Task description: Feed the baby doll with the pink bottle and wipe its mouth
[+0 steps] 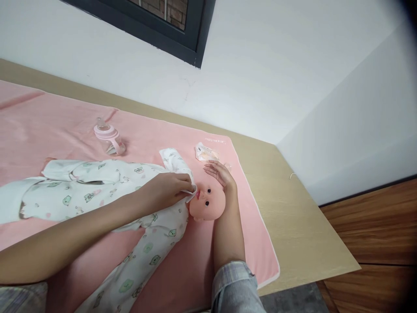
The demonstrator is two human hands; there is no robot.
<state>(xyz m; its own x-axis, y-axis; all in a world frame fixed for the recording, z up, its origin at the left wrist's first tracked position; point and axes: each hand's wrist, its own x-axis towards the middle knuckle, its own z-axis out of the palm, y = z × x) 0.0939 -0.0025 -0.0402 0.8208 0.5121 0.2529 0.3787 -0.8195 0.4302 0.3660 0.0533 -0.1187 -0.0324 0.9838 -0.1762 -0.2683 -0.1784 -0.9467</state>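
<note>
A baby doll (208,202) lies on a pink blanket (48,126), dressed in a white printed sleepsuit (97,191), its head pointing right. My left hand (169,189) pinches a small white cloth (192,192) against the doll's mouth and chin. My right hand (220,174) rests with fingers stretched out behind the top of the doll's head, cradling it.
A pink baby bottle (109,138) lies on the blanket beyond the doll. A small clear packet (205,152) sits near the blanket's far right corner. The blanket covers a light wooden table (293,217) set against a white wall; its right edge drops to a wooden floor (378,243).
</note>
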